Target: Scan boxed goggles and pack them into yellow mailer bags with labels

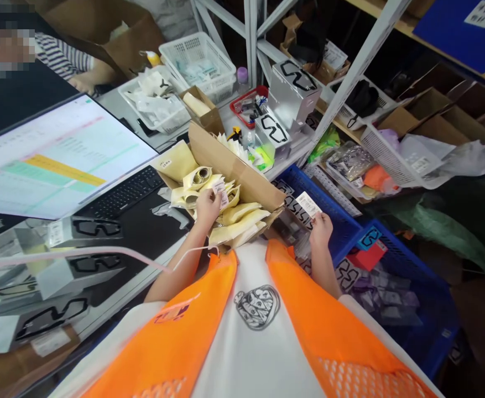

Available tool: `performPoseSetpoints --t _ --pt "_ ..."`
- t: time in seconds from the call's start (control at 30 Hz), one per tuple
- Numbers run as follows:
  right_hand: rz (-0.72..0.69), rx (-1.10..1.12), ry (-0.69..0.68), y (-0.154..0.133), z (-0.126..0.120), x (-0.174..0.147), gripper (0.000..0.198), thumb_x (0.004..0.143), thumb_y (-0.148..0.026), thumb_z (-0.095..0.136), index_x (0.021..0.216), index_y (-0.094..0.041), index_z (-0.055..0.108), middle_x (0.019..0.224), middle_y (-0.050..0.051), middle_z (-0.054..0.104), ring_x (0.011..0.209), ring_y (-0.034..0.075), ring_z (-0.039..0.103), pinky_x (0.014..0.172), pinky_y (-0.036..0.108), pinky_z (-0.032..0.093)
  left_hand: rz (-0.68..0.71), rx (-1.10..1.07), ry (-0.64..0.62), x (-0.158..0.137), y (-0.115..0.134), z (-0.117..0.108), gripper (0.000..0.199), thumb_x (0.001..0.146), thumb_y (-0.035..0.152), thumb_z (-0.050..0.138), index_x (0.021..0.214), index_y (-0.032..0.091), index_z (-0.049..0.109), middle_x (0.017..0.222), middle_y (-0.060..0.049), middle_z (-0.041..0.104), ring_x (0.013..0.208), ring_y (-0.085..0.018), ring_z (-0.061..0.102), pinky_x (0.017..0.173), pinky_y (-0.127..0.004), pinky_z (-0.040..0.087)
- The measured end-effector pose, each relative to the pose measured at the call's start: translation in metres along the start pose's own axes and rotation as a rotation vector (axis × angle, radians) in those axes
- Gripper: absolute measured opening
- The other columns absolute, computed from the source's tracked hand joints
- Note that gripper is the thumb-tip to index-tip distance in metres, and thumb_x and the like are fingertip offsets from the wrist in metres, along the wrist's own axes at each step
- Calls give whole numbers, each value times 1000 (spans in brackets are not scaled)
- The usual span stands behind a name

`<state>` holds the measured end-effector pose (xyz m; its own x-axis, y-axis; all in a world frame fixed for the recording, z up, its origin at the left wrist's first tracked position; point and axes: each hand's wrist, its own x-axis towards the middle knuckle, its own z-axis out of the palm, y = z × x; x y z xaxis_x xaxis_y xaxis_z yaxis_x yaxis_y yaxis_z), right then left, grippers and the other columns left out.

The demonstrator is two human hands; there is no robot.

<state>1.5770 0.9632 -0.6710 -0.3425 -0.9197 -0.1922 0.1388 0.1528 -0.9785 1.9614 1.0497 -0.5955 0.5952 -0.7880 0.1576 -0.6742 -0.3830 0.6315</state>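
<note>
At the far left, grey boxes (53, 320) printed with black goggle shapes lie on the surface, in front of a monitor (60, 152) showing a spreadsheet with green and orange bands. Beyond the monitor, a co-worker in a striped sleeve (63, 55) rests a hand (83, 84) near a large brown carton (113, 33). A black keyboard (121, 193) lies beside the screen's lower right edge, and farther back stand two white baskets (198, 55) with plastic-wrapped items. Next, the person's left hand (208, 211) reaches over an open cardboard box (238, 171), pinching a printed white label (221, 194) between thumb and fingers; whether the label is fixed to a packet cannot be told. Pale yellow padded packets (242, 216) fill the box around and below this hand, some bulging with rolled ends. Behind the box stand silver boxes (273, 132) bearing black outlines. To the right, the right hand (321, 231) grips a white printed card (307, 204) by its near corner, held over a blue crate (337, 221) with packaged goods. Farther right come a second blue crate (441, 309) and, higher up, a shelf with cartons (433, 110).
</note>
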Motion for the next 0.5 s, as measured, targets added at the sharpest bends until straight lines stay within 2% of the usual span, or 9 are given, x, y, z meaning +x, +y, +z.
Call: performPoseSetpoints --t 0.13,0.27,0.33,0.43,0.5 --pt "33 106 -47 -13 10 -11 49 65 -54 80 91 -17 64 79 -2 67 69 12 59 69 26 47 103 196 -98 -3 0 10 18 90 31 58 77 19 61 86 -11 68 86 -26 63 77 -34 45" --pt "32 241 -136 -41 18 -20 46 62 -50 88 85 -19 62 77 -3 67 70 11 61 70 25 49 97 238 -165 -5 -3 18 19 90 30 59 97 16 70 100 -15 73 99 -32 65 85 -39 47" --pt "41 303 -218 -55 21 -25 46 62 -50 90 82 -20 61 74 -4 65 69 11 61 70 25 50 117 246 -174 -5 -2 19 22 89 30 61 99 14 72 104 -18 73 105 -34 64 91 -42 48" --pt "57 327 -331 -70 27 -35 47 61 -50 92 80 -21 61 72 -4 65 66 11 60 70 26 52 170 153 -137 -8 7 14 26 85 33 65 99 13 74 108 -20 71 110 -34 62 100 -45 46" --pt "65 276 -388 -77 32 -44 47 61 -51 92 79 -22 61 73 -3 66 66 12 61 69 27 53 166 -22 -148 -16 19 7 32 85 39 65 100 13 74 107 -19 72 108 -32 64 101 -44 47"
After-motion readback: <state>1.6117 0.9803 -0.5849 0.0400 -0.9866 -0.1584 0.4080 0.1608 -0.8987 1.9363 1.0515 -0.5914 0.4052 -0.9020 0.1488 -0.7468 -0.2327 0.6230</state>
